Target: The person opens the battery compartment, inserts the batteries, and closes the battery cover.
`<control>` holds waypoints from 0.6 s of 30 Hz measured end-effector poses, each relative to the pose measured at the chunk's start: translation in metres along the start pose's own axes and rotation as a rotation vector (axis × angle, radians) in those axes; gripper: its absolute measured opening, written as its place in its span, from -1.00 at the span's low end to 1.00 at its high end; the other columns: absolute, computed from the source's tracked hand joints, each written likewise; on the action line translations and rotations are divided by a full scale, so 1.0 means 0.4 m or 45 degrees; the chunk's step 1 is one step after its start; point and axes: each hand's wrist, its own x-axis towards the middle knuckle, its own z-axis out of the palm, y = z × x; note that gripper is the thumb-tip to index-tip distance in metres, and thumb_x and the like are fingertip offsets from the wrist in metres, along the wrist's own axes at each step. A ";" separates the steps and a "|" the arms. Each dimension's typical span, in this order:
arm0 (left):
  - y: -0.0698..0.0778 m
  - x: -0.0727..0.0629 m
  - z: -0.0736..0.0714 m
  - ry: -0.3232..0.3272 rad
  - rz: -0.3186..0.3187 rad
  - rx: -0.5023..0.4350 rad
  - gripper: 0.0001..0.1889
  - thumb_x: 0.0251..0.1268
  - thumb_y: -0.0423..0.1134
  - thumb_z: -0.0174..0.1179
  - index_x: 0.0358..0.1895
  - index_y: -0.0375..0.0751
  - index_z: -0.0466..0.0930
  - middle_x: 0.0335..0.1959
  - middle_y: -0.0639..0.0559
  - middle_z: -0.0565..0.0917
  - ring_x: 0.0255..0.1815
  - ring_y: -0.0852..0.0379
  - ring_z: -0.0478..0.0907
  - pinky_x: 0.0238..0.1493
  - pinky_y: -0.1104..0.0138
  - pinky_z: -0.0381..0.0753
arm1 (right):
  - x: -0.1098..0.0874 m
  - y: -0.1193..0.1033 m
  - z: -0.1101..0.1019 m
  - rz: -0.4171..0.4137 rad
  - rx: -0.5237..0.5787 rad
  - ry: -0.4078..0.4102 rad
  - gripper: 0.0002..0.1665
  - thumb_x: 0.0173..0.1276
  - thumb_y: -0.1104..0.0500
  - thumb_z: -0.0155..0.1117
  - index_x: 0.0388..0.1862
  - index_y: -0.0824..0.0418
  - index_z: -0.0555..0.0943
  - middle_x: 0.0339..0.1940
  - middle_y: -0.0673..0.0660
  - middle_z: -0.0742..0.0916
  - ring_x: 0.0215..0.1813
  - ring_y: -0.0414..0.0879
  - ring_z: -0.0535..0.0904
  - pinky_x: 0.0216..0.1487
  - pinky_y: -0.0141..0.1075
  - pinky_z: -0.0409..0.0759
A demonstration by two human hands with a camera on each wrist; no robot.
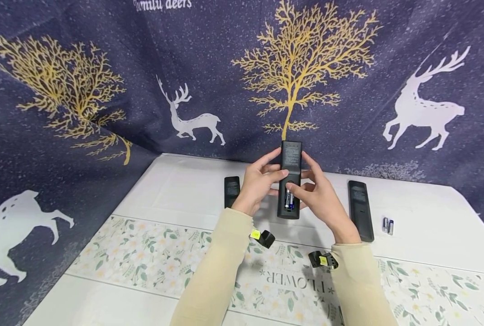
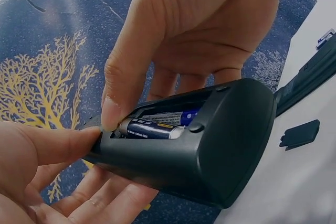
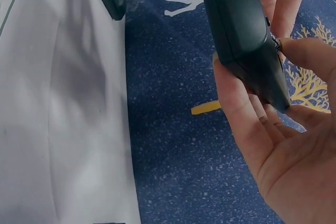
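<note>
A black remote control is held up above the table, its back facing the head camera and its battery compartment uncovered. Two batteries lie side by side inside. My left hand grips the remote's left side with the thumb on its back. My right hand holds the other side, its thumb at the upper end of the batteries. In the left wrist view that thumb touches the end of the nearer battery. A small black battery cover lies on the table in the same view.
A second black remote lies behind my left wrist. Another remote lies right of my right hand, with two loose batteries beside it. The white table ends against a dark blue cloth printed with deer and trees.
</note>
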 end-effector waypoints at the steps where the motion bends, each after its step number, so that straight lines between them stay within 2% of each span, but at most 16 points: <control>1: 0.000 0.000 0.000 -0.002 -0.001 0.001 -0.36 0.40 -0.38 0.44 0.40 0.42 0.63 0.06 0.02 0.73 -0.07 0.00 0.77 -0.29 0.13 0.80 | 0.000 0.000 0.000 -0.001 -0.006 0.003 0.10 0.59 0.19 0.36 0.82 -0.07 -0.13 0.26 0.40 0.54 -0.08 0.09 0.71 -0.35 -0.10 0.77; 13: 0.005 0.000 0.003 0.007 -0.024 0.013 -0.35 0.40 -0.39 0.43 0.43 0.37 0.61 0.07 0.02 0.72 -0.07 0.00 0.76 -0.27 0.12 0.80 | -0.002 -0.003 0.002 -0.005 -0.057 0.017 0.12 0.58 0.20 0.37 0.82 -0.04 -0.13 0.22 0.38 0.54 -0.13 0.12 0.73 -0.35 -0.04 0.78; 18: 0.007 -0.003 0.004 0.004 -0.028 0.005 -0.35 0.40 -0.38 0.44 0.42 0.39 0.62 0.07 0.03 0.73 -0.07 0.00 0.76 -0.29 0.14 0.79 | -0.008 -0.009 0.000 0.008 -0.061 0.026 0.11 0.58 0.16 0.39 0.82 -0.07 -0.11 0.24 0.38 0.53 -0.06 0.18 0.73 -0.35 -0.06 0.78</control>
